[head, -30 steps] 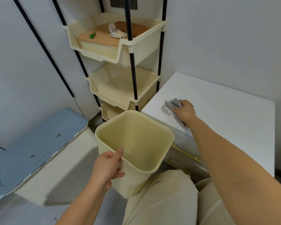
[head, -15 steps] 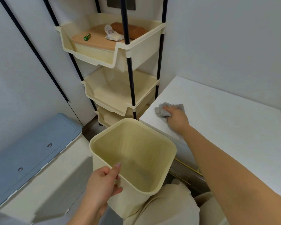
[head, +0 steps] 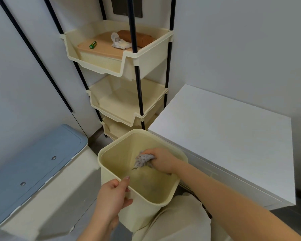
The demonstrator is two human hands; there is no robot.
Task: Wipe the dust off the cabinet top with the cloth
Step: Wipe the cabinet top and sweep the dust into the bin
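Note:
The white cabinet top [head: 229,131] lies at the right, against the wall. A cream plastic bin [head: 111,169] hangs just left of its near corner, gripped at the near rim by my left hand [head: 112,193]. My right hand [head: 161,159] is over the bin's mouth, closed around the crumpled grey cloth [head: 142,160]. The cloth dangles inside the bin opening, off the cabinet.
A cream three-tier rack [head: 127,66] on black poles stands behind the bin, its top tray holding a battery, a wrapper and a brown roll. A blue-lidded box [head: 33,164] sits at the left. My beige-trousered legs [head: 172,221] are below the bin.
My right hand has carried the cloth off the cabinet's left corner and into the bin's mouth. The bin has stayed beside the cabinet in my left hand.

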